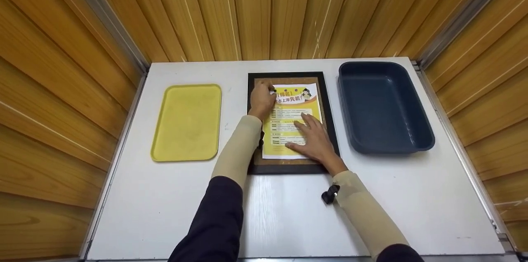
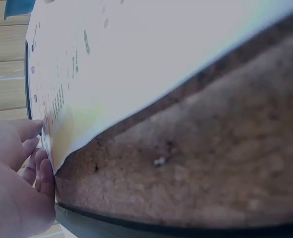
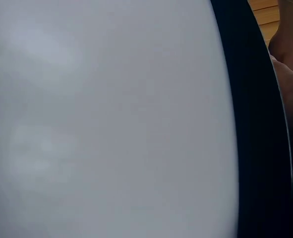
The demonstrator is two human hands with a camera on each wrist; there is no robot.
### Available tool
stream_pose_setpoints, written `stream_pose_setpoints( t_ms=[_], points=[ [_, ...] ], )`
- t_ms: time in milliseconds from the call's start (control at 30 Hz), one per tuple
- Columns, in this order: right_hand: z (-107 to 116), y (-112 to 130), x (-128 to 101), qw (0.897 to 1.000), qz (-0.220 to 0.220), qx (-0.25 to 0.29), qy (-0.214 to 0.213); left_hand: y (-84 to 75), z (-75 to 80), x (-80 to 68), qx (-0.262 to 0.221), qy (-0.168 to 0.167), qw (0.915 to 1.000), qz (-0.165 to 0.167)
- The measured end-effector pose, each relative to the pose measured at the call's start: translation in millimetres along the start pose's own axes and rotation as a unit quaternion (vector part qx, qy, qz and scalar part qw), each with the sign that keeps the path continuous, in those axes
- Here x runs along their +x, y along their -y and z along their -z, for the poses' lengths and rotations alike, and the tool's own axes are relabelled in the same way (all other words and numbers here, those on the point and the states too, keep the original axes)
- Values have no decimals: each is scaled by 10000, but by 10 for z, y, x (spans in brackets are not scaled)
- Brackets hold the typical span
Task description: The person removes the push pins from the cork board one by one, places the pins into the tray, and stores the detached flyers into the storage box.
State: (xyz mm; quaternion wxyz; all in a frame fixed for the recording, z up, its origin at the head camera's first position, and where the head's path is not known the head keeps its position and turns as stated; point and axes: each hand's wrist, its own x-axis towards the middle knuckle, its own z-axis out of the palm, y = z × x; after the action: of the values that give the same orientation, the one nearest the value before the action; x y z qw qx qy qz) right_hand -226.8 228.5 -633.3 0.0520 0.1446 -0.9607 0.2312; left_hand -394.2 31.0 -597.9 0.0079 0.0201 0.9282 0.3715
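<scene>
A yellow and white printed poster [image 1: 288, 128] lies on a cork board [image 1: 288, 81] with a black frame [image 1: 284, 169]. My left hand [image 1: 262, 99] is at the poster's upper left corner, its fingers curled and fingertips pinching a small dark piece [image 1: 272, 88], mostly hidden by them. From the left wrist, the hand [image 2: 20, 173] meets the paper's edge, and bare cork [image 2: 210, 153] shows alongside. Spread fingers of my right hand [image 1: 314, 138] rest flat on the poster's lower right part. Small dark dots [image 1: 285, 90] run along the poster's top.
On the left of the white table [image 1: 165, 208] lies a yellow tray [image 1: 187, 123]. A deep dark blue bin [image 1: 385, 107] stands on the right, beside the frame. Wood-look panels [image 1: 251, 10] enclose the table at the back and both sides.
</scene>
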Motion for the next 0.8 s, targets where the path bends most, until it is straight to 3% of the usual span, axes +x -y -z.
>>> stream_pose_setpoints(
  t_ms=[333, 800],
  points=[
    [-27, -19, 16, 9998, -11, -183, -102, -36, -68, 89, 789, -339, 9959, -287],
    [-27, -29, 32, 9996, 37, -276, -63, 19, -73, 80, 822, -667, 9924, -627]
  ],
)
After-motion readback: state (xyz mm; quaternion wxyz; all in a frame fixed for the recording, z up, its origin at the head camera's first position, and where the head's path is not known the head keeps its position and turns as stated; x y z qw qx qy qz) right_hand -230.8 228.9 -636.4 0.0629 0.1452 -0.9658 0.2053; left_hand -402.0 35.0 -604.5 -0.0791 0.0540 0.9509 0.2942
